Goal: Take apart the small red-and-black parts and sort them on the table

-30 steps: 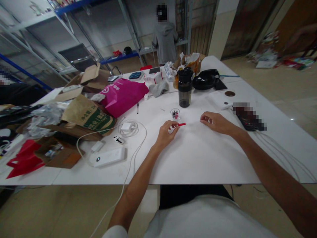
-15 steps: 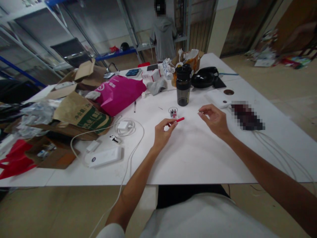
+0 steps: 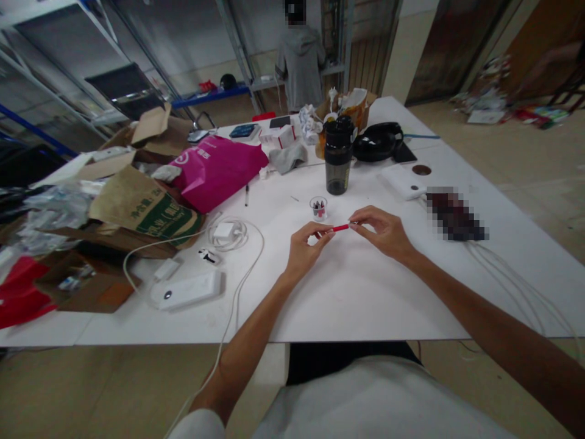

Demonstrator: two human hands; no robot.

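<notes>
Bringing both of our hands together on one thing is what has just changed: half a second ago our right hand hung apart from the red stick, and now its fingertips meet the stick's right end. We judge that this turns one-handed holding into two-handed work, with our left hand serving as the steady side. Our left thumb and finger are pinched on the left end; our right thumb and fingers are closed at the other, where a small greyish bit shows, too tiny for us to tell whether it is a separate piece. The stick lies nearly level between our hands, above the white tabletop and just on our side of a small clear cup. In that cup we see several dark, pointed pieces with something red among them. Behind it stands an upright dark bottle, its see-through lower part showing no contents we can make out. Far to our left, an open cardboard box holds small white and bluish items, while the pink bag hides whatever may be inside.
</notes>
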